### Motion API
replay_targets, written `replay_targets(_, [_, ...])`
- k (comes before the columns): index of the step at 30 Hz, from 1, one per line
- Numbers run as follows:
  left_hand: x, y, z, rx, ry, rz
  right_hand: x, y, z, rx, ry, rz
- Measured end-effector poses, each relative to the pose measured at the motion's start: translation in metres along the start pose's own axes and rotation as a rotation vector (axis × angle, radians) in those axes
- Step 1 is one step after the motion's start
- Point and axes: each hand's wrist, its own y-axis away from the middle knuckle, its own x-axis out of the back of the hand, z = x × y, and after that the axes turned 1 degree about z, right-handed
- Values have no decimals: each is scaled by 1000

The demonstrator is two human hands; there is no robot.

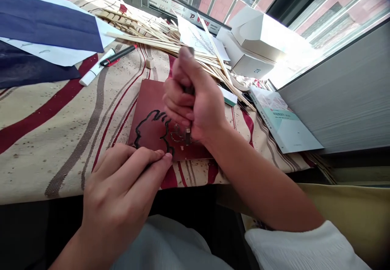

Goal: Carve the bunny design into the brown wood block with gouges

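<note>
A flat reddish-brown board [152, 95] lies on the cloth, bearing a wavy black outline [138, 129] and fainter curly lines near its middle. My left hand [124, 192] rests at the board's near left edge, its thumb and fingers closed together on that edge. Over the right half of the board is my right hand [196, 93], wrapped in a fist around an upright carving tool [188, 135]. The tool's metal lower end shows below the fist, close to the board's surface; its dark top pokes out above. Whether the tip touches the board I cannot tell.
Thin wooden strips [146, 38] lie heaped at the back. White boxes [256, 46] stand by the window, and a pale book [286, 123] lies at right. A white marker [96, 67], a black pen [118, 55] and dark blue sheets [48, 20] are at left. Crumbs dot the striped cloth.
</note>
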Motion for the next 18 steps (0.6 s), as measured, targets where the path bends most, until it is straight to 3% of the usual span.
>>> replay_targets(4, [3, 2, -1, 17, 7, -20, -4, 1, 3, 141, 68, 116])
replay_targets(8, [5, 5, -2, 24, 9, -50, -12, 5, 7, 205, 171, 108])
replay_targets(14, [5, 9, 0, 49, 5, -60, -17, 9, 0, 110, 436, 156])
replay_targets(18, [6, 11, -3, 34, 14, -76, -19, 11, -4, 85, 482, 115])
